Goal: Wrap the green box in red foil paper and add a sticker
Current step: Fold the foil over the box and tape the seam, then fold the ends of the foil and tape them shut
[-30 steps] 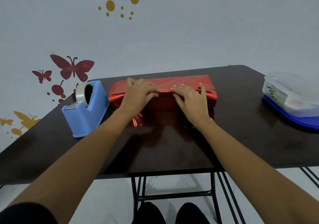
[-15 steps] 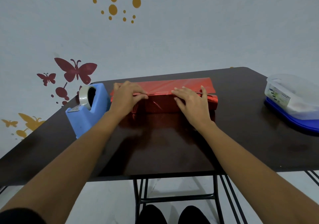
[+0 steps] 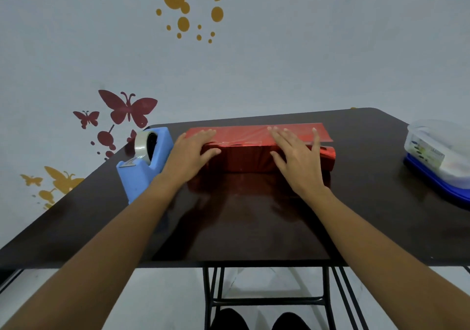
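The box lies lengthwise on the dark table [image 3: 254,223], fully covered by shiny red foil paper [image 3: 244,159]; no green shows. A flat flap of foil stretches out behind it toward the wall. My left hand [image 3: 189,151] presses flat on the box's left end, fingers straight, thumb on the front face. Over the right part, my right hand [image 3: 296,154] lies flat with fingers spread, reaching onto the flap. No sticker is visible.
A blue tape dispenser [image 3: 143,162] with a clear tape roll stands just left of my left wrist. A clear plastic container on a blue lid [image 3: 440,154] sits at the table's right edge. The wall lies close behind the table.
My left hand slid left along the box top to its left end and its fingers straightened. The right hand stayed put, fingers now stretched further onto the flap.
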Tool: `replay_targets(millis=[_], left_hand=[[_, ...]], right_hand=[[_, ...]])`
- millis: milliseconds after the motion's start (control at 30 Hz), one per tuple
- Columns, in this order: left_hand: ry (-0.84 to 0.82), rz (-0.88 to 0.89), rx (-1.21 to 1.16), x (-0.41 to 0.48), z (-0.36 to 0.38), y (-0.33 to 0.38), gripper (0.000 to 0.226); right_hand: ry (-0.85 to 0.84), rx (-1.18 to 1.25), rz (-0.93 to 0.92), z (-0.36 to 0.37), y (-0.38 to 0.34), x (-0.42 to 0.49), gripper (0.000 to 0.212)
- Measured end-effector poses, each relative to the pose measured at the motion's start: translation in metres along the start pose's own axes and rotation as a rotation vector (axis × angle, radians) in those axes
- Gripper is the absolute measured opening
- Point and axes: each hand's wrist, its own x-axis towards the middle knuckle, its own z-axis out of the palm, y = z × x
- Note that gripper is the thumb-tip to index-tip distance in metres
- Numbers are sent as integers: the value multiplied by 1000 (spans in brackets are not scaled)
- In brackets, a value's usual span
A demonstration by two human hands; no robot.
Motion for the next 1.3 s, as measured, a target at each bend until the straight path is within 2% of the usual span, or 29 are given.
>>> replay_targets(millis=[67,100,167,267,333,400,467,533,600,633,700,800,900,967,1000,1133,1233,1300], left_hand=[[-113,41,82,0,5,1,53],[-118,36,115,-1,8,2,52],[-57,-2,169,-7,10,5,47],[14,-23,280,-15,5,20,38],[0,-38,390,-22,-5,36,27],[4,-19,542,-26,-17,55,32],[59,-13,463,-26,-36,72,48],[128,-83,172,-11,-49,71,52],[81,-199,-77,15,-54,55,50],[-9,-277,-145,28,-52,44,47],[-243,-486,-256,43,-44,26,33],[-559,-734,-421,45,-34,13,44],[-639,-792,-512,40,-26,5,65],[-622,-802,-556,36,-20,0,96],[-615,-815,-585,34,-20,2,101],[-512,-781,-658,26,-18,27,51],[-361,-725,-830,25,-9,35,42],[-184,-658,-1027,23,-9,38,39]], right_hand=[[-14,-57,31,-1,3,0,48],[-19,-68,51,-2,5,-1,43],[-55,-86,92,-3,8,-2,37],[-143,-119,156,-8,9,-1,39],[-215,-131,276,-12,13,0,45],[-268,-57,490,-17,24,0,51],[-252,207,787,-26,32,3,57],[-121,633,1120,-32,30,13,61],[-77,1023,1355,-34,21,22,63],[-135,1162,1412,-34,14,26,63],[-326,1359,1435,-33,-4,28,63],[-537,1405,1365,-25,-23,30,66],[-612,1379,1294,-20,-33,33,63],[-624,1328,1257,-18,-37,36,61],[-623,1308,1241,-16,-39,38,61],[-588,1226,1188,-12,-50,40,54],[-485,1257,1126,-14,-48,42,29],[-428,1320,986,-22,-44,46,13]])
